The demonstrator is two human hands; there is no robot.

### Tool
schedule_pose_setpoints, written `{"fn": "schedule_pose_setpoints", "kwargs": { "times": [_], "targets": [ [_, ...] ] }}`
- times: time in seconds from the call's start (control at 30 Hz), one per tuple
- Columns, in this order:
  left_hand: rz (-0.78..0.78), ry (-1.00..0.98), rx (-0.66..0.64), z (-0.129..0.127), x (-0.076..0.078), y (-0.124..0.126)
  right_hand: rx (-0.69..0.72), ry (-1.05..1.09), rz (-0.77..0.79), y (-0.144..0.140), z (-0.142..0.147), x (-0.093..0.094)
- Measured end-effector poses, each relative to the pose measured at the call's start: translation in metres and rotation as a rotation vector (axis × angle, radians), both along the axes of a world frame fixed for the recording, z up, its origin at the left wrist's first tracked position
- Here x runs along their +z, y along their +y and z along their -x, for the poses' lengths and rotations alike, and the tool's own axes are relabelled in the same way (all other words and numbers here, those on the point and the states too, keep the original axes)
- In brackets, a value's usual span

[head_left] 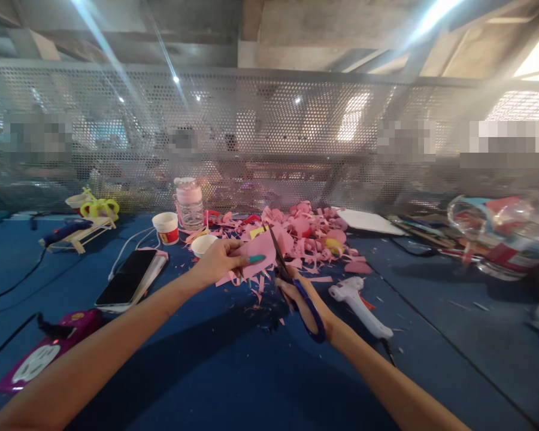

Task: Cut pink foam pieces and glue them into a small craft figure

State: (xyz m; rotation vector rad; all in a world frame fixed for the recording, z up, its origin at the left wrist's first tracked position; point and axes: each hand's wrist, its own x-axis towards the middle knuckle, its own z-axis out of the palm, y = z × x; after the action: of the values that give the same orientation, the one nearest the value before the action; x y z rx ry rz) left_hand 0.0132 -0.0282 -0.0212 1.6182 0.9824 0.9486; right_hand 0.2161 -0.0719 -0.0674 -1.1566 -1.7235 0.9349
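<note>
My left hand pinches a sheet of pink paper, its thumb lying on top. In my right hand is a pair of scissors with dark blue handles. The blades point up and away from me, at the right edge of the paper; whether they are cutting into it I cannot tell. Behind both hands spreads a heap of pink paper scraps, with curled strips and cut pieces. A white glue gun lies on the blue table to the right of my right hand.
At left are a phone, a purple power strip, a paper cup and a blue glue gun on a small wooden stand. A clear bottle stands behind. White paper and a plastic container are at right, before a perforated metal screen.
</note>
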Motion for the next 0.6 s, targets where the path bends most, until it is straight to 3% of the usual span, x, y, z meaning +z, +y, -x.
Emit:
{"fn": "schedule_pose_setpoints", "kwargs": {
  "times": [0.23, 0.6],
  "targets": [
    [-0.087, 0.078, -0.004, -0.0006, 0.0104, -0.0093, 0.063, 0.015, -0.031, 0.0026, -0.0023, -0.0011],
    [-0.073, 0.070, -0.035, 0.0060, 0.0023, 0.0006, 0.050, -0.055, 0.006, 0.0020, -0.0043, 0.0010]
  ]
}}
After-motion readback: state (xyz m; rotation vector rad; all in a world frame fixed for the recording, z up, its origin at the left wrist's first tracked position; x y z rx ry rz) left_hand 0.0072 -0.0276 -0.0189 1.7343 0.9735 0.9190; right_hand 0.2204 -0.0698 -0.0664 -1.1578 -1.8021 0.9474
